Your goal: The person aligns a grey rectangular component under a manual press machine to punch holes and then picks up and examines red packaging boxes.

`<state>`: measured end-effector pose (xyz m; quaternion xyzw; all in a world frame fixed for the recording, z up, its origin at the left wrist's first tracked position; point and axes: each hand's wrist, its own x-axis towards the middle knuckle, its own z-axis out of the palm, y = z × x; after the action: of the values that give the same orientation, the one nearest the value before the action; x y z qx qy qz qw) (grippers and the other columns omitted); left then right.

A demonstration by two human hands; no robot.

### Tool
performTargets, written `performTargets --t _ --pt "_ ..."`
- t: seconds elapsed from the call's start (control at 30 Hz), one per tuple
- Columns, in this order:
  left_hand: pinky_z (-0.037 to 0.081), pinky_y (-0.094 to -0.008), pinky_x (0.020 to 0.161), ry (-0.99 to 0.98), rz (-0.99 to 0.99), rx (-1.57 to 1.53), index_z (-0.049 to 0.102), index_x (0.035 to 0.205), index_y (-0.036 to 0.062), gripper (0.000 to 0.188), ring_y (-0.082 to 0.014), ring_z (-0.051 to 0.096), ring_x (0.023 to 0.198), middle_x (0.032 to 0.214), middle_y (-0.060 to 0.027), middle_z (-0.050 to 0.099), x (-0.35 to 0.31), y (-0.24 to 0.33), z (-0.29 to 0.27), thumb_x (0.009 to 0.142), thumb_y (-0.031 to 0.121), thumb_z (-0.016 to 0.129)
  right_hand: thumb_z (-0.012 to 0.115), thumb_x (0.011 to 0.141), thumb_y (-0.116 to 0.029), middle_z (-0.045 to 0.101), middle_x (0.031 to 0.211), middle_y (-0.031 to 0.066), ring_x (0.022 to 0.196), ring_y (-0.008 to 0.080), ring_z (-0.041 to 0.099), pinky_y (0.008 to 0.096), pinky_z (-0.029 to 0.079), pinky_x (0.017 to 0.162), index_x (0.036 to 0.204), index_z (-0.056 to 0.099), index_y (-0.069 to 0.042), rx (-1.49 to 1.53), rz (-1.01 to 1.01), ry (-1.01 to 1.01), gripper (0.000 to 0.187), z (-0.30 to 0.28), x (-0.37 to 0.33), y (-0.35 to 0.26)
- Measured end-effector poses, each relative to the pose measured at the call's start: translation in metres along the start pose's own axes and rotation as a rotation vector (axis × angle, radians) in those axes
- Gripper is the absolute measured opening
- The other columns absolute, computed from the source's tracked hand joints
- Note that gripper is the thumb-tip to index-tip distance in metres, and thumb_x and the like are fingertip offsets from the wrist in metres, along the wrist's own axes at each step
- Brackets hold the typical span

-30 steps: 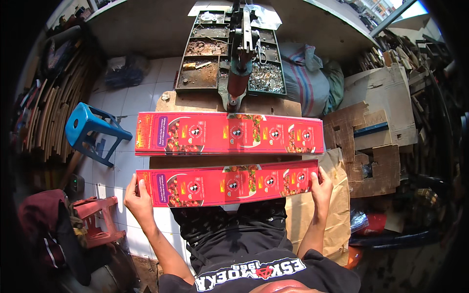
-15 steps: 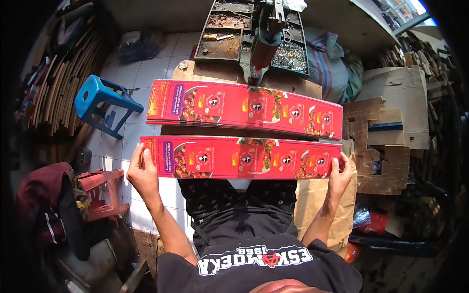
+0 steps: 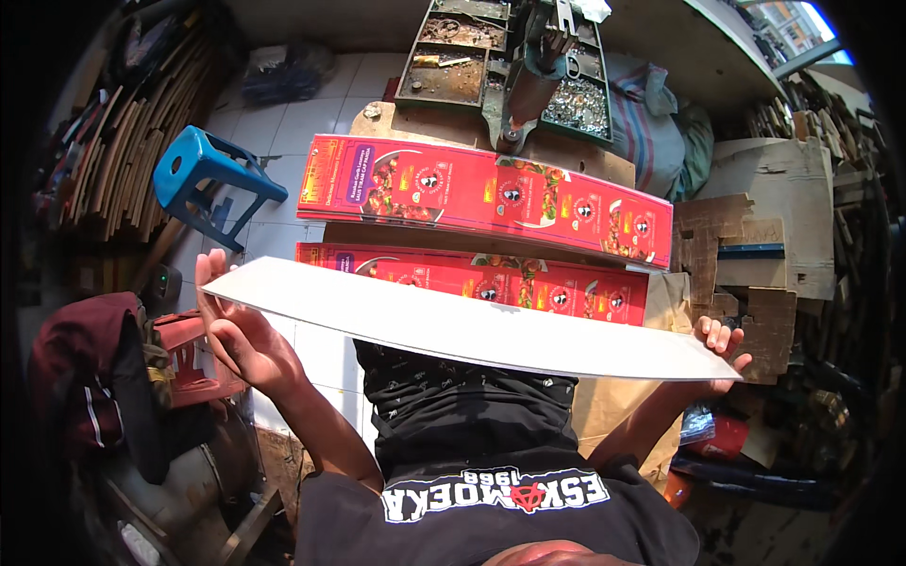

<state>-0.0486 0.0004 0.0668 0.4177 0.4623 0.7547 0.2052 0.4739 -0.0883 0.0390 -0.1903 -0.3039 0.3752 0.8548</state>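
Observation:
A long strip of board [image 3: 472, 321], with a plain white face showing, is held up between my two hands. It slants down to the right. My left hand [image 3: 253, 341] grips its left end, and my right hand [image 3: 721, 345] has hold of the right end, fingertips curled over the edge. Behind it lies a near stack of red printed strips [image 3: 566, 283], partly hidden by the white one. Farther off, a second red stack [image 3: 472, 189] rests on the worktop [image 3: 387, 123], its food pictures facing up.
Beyond the stacks stands a hand press [image 3: 533, 99], between divided trays holding small metal parts [image 3: 578, 106]. A blue stool [image 3: 212, 170] is at left, above a red stool [image 3: 184, 344]. Brown board pieces [image 3: 769, 311] and a woven sack [image 3: 646, 118] sit at right.
Both hands have lifted a strip from the near stack and moved apart, toward me. Its white face now shows instead of red print. The view has shifted slightly.

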Motion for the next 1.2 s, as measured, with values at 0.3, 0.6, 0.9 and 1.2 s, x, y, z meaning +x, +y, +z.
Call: performTargets --t 0.3,0.6,0.9,1.2 --pt "0.056 -0.0406 0.099 -0.027 -0.537 -0.437 0.037 0.144 0.0114 0.052 -0.0251 0.061 0.121 0.132 -0.015 0.057 -0.013 -0.006 0.031 0.097 0.0 0.055 0.063 0.097 -0.042 0.062 0.089 0.0064 0.083 0.0207 0.059 0.0379 0.043 0.095 0.128 0.059 0.002 -0.052 0.206 -0.094 0.054 -0.028 -0.02 -0.029" --pt "0.064 -0.0375 0.081 -0.393 -0.725 -0.586 0.031 0.144 0.0084 0.056 -0.0192 0.065 0.103 0.125 -0.0154 0.053 -0.046 -0.018 0.103 0.094 0.001 0.057 0.064 0.097 -0.021 0.069 0.117 0.0165 0.112 0.0236 0.065 0.0363 0.048 0.099 0.139 0.054 -0.001 -1.27 0.792 -0.529 0.048 0.046 -0.022 -0.024" --pt "0.065 -0.0381 0.071 -0.653 -0.875 -0.459 0.025 0.151 0.0062 0.063 -0.02 0.07 0.086 0.104 -0.0135 0.065 -0.051 -0.053 0.151 0.099 0.011 0.059 0.06 0.098 -0.001 0.069 0.113 0.0093 0.094 0.0103 0.062 0.024 0.048 0.083 0.15 0.041 -0.001 -1.09 0.754 -0.357 0.056 0.047 -0.079 0.022" --pt "0.065 -0.0325 0.064 -0.873 -0.868 -0.19 0.033 0.147 0.0007 0.057 -0.0173 0.07 0.088 0.107 -0.0144 0.068 -0.004 -0.082 0.178 0.098 0.009 0.06 0.068 0.092 0.0 0.053 0.076 -0.0045 0.069 0.0034 0.044 0.0183 0.038 0.063 0.141 0.055 0.001 -1.296 0.512 -0.266 0.051 0.052 -0.075 0.056"
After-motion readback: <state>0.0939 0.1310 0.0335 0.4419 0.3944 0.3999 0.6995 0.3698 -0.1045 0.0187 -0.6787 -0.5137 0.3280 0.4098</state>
